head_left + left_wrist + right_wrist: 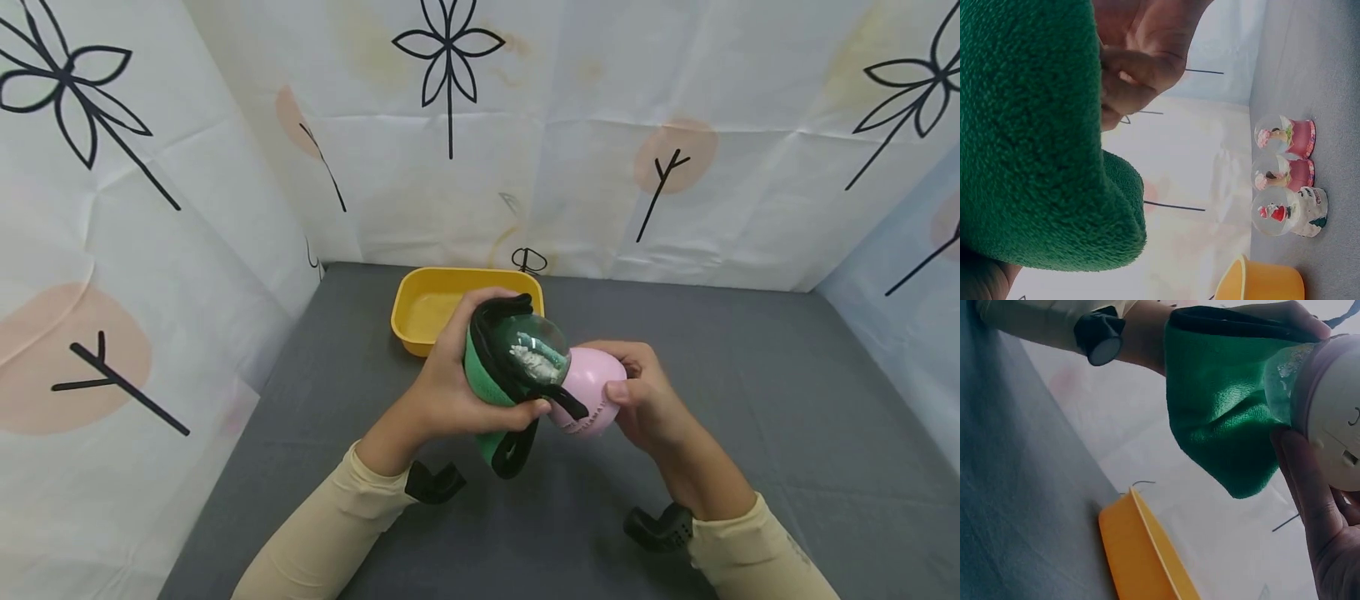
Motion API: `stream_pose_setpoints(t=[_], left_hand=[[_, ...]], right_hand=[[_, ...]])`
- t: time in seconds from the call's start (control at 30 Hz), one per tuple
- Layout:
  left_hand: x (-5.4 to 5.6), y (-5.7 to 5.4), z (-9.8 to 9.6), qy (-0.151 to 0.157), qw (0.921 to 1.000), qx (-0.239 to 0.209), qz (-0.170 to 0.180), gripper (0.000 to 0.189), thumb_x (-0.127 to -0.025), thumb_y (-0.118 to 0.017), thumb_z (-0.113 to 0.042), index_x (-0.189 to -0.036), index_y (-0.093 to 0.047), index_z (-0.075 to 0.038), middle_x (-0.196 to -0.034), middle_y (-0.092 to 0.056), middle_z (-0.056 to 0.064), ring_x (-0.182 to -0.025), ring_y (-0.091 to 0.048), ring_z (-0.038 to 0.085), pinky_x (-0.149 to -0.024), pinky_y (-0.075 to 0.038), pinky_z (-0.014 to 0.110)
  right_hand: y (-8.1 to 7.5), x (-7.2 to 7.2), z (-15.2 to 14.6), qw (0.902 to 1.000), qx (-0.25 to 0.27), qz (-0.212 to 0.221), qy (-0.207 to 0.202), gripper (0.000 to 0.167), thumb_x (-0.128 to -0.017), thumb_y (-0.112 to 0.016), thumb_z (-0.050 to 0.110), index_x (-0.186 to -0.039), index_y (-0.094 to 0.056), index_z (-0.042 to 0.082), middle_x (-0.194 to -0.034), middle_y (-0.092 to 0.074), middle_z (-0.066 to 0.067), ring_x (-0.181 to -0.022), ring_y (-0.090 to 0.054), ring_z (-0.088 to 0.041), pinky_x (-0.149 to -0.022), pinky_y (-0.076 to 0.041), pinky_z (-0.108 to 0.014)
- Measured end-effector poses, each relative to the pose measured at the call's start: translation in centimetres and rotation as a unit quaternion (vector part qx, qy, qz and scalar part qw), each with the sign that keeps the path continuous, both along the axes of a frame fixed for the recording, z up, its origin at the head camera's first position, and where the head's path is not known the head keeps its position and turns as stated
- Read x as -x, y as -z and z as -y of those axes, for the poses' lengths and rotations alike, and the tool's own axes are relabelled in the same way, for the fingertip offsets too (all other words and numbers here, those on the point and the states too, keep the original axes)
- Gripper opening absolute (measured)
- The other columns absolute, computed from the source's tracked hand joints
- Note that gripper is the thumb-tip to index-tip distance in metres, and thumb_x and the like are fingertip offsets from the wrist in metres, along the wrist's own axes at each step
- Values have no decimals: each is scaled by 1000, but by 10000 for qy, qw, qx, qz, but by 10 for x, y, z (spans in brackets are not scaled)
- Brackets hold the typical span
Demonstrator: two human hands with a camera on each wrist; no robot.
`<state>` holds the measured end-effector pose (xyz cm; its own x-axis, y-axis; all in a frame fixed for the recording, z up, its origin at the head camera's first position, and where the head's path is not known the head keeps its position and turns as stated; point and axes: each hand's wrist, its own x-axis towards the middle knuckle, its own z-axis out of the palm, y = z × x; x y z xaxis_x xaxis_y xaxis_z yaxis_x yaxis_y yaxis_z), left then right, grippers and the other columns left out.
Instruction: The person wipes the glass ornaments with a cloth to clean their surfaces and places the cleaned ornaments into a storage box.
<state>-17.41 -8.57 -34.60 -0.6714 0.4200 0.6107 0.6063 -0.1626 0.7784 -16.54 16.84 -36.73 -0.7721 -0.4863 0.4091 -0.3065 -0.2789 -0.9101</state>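
A snow globe with a pink round base point(588, 387) and a clear dome point(538, 346) is held up in front of me, tilted with its dome to the left. My right hand point(651, 400) grips the base, thumb on its near side; the right wrist view shows the pale underside point(1341, 431). My left hand point(450, 383) holds a green fuzzy cloth point(483, 383) with black trim around the dome. In the right wrist view the cloth point(1216, 406) drapes below the dome. One strip of black trim lies across the pink base.
Behind the hands a yellow bin point(427, 308) stands on the grey table point(712, 350). The left wrist view shows two pink-based snow globes point(1302, 139) and a white-based snow globe point(1311, 211) in a row near the bin. Patterned white cloth point(585, 192) hangs around the table.
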Motion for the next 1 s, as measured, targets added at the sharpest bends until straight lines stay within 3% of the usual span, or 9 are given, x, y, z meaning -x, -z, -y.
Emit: stream_pose_setpoints(t=[0.17,0.3,0.4,0.47,0.63,0.77,0.9,1.0], left_hand=[[-1,0,1,55,10000,11,-27,102,-63,-95,1,-148,-41,-9,-137,-58,12,-119,-65,29,-105,-60,45],[-2,0,1,106,9999,4,-128,103,-62,-95,2,-148,-40,-8,-139,-59,13,-120,-65,29,-105,-60,44],[-2,0,1,135,9997,-25,-212,103,-61,-95,2,-148,-40,-7,-140,-59,15,-121,-65,29,-105,-60,44],[-1,0,1,125,9995,-95,-285,104,-60,-95,2,-147,-40,-5,-139,-59,17,-121,-65,30,-105,-60,45],[2,2,0,-25,9985,-327,-441,104,-58,-95,4,-146,-40,-1,-137,-61,19,-121,-65,32,-106,-60,47],[5,4,1,-121,9980,-404,-465,102,-58,-94,2,-145,-40,0,-137,-61,21,-123,-65,33,-106,-60,47],[6,4,2,-185,9979,-404,-478,102,-59,-94,0,-145,-40,0,-137,-62,21,-124,-65,33,-107,-59,46],[7,4,2,-236,9976,-378,-532,102,-59,-95,-1,-145,-40,0,-137,-62,20,-124,-65,33,-107,-59,46]], right_hand=[[-2,1,0,9965,-108,402,-719,41,-103,-45,35,-117,-80,16,-96,-78,6,-76,-71,-6,-62,-62,-29],[-5,4,-1,9871,-42,574,-1497,48,-108,-40,43,-120,-77,15,-100,-79,4,-81,-74,-9,-65,-63,-28],[-7,4,-2,9834,-80,615,-1708,50,-109,-39,47,-124,-75,16,-105,-80,3,-87,-76,-12,-68,-63,-27],[-9,3,-3,9864,-190,557,-1535,51,-109,-39,50,-125,-74,16,-106,-80,3,-89,-77,-14,-68,-63,-29],[-11,-2,-4,9965,-564,311,-540,50,-110,-37,48,-133,-69,18,-112,-76,6,-92,-72,-12,-69,-62,-31],[-10,-3,-2,9979,-520,-324,229,51,-109,-47,44,-147,-60,12,-128,-72,1,-100,-71,-12,-71,-65,-29],[-10,0,-1,9839,-7,-1610,776,75,-98,-75,40,-153,-48,-4,-139,-69,-14,-112,-75,-19,-78,-66,-26],[-12,0,1,9578,170,-2586,1244,91,-86,-90,35,-148,-46,-15,-141,-66,-21,-123,-72,-25,-93,-63,-25]])
